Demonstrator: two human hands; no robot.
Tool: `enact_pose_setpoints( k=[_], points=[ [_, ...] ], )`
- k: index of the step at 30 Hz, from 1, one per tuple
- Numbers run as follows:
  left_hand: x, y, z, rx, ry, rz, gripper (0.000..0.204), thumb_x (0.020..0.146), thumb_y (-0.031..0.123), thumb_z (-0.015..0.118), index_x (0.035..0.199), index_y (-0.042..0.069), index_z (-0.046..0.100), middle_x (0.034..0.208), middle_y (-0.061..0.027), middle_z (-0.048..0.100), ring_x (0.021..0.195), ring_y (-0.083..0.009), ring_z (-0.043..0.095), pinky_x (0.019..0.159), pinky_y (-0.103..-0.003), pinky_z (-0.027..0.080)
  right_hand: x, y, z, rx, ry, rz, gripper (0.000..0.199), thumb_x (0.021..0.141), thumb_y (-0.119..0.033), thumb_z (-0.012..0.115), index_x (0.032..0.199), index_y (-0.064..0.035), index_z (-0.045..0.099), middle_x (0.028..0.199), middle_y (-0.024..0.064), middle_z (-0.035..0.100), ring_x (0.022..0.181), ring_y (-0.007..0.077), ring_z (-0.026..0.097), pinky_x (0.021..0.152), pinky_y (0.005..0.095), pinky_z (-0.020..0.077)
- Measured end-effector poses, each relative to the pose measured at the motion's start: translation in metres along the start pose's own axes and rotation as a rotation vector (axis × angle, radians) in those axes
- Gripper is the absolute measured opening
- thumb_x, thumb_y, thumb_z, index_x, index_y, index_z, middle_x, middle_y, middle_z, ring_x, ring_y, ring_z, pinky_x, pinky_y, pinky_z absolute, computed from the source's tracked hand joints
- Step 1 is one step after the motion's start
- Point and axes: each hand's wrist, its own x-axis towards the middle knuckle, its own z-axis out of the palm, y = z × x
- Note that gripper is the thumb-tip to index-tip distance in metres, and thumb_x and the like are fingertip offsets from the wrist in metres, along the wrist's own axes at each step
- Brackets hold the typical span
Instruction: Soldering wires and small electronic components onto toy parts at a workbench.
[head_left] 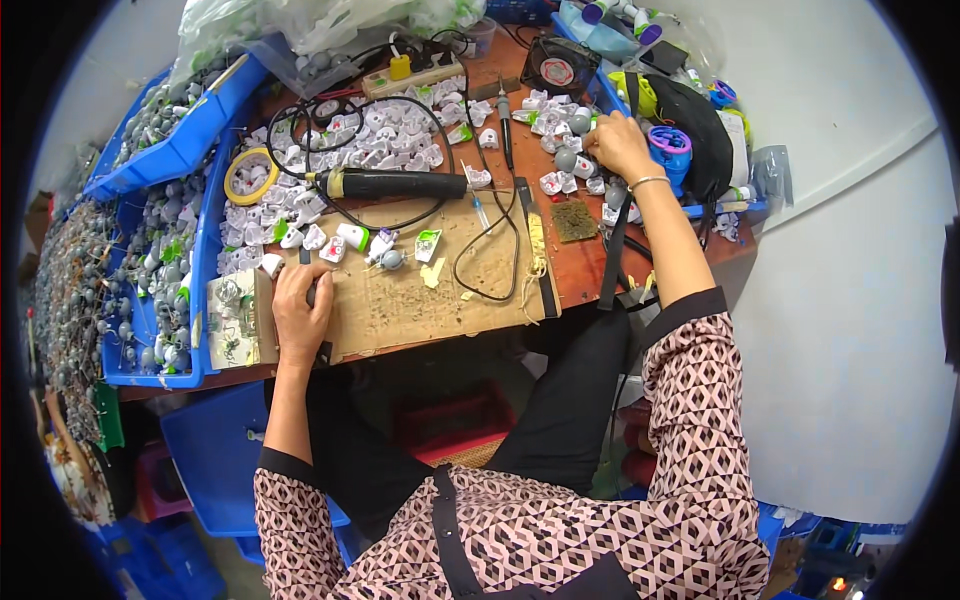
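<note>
Steady the dark tool [313, 294] clasped in your left hand [302, 312], left of centre; upper right, pick gently among white parts [550, 183], your right hand [620, 148]'s hold unclear.

tape roll [227, 180] seemingly atop parts [390, 132]

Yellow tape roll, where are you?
In the head view, the yellow tape roll is on the left, among the white plastic pieces, just right of a blue bin.
</note>
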Motion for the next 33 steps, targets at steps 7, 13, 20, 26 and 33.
enact_pose_setpoints(
  k=[7, 13, 20, 26, 33],
  points=[
    [0.000, 0.000, -0.004, 0.007, -0.017, -0.016, 0.008, 0.091, 0.007, 0.061, 0.089, 0.000, 0.065, 0.084, -0.0133, 0.063, 0.082, -0.0324, 0.057, 0.077, -0.041, 0.045, 0.013, -0.006, -0.013, -0.241, -0.171, -0.038, 0.011, 0.076, -0.014, 0.069, 0.076, -0.0186, 0.079, 0.089, 0.0053, 0.068, 0.096, 0.0262, 0.061, 0.087, 0.0408, 0.0445],
    [-0.003, -0.002, -0.004, 0.021, -0.025, -0.027, 0.008, 0.090, 0.006, 0.062, 0.092, 0.000, 0.065, 0.087, -0.0135, 0.065, 0.084, -0.0326, 0.058, 0.078, -0.040, 0.046, 0.010, -0.011, 0.005, -0.405, -0.243, -0.088, 0.016, 0.081, -0.014, 0.062, 0.082, -0.0083, 0.077, 0.094, 0.0084, 0.073, 0.100, 0.0247, 0.063, 0.088, 0.0415, 0.0428],
    [-0.003, -0.001, -0.004, 0.015, 0.004, 0.040, 0.006, 0.087, 0.008, 0.064, 0.091, 0.003, 0.065, 0.087, -0.0127, 0.064, 0.084, -0.0334, 0.058, 0.077, -0.041, 0.046, 0.010, -0.024, 0.013, -0.572, -0.253, -0.060, 0.020, 0.085, -0.018, 0.059, 0.085, -0.0134, 0.078, 0.092, 0.0075, 0.075, 0.099, 0.0237, 0.065, 0.087, 0.0409, 0.0411],
    [-0.006, -0.001, -0.011, 0.037, -0.046, 0.054, 0.015, 0.084, 0.013, 0.070, 0.095, 0.005, 0.066, 0.089, -0.0101, 0.063, 0.086, -0.0311, 0.058, 0.080, -0.041, 0.045, 0.005, -0.024, 0.011, -0.563, -0.229, -0.054, 0.021, 0.088, -0.018, 0.057, 0.086, -0.0140, 0.077, 0.090, 0.0064, 0.075, 0.098, 0.0233, 0.066, 0.086, 0.0409, 0.0412],
    [-0.022, -0.003, -0.021, 0.148, -0.028, 0.045, 0.039, 0.081, 0.017, 0.075, 0.116, 0.005, 0.063, 0.110, -0.0137, 0.060, 0.104, -0.0345, 0.054, 0.092, -0.043, 0.046, 0.013, -0.013, 0.017, -0.472, -0.251, -0.031, 0.020, 0.086, -0.014, 0.058, 0.085, -0.0107, 0.077, 0.093, 0.0090, 0.075, 0.098, 0.0257, 0.066, 0.087, 0.0424, 0.0426]
  ],
)
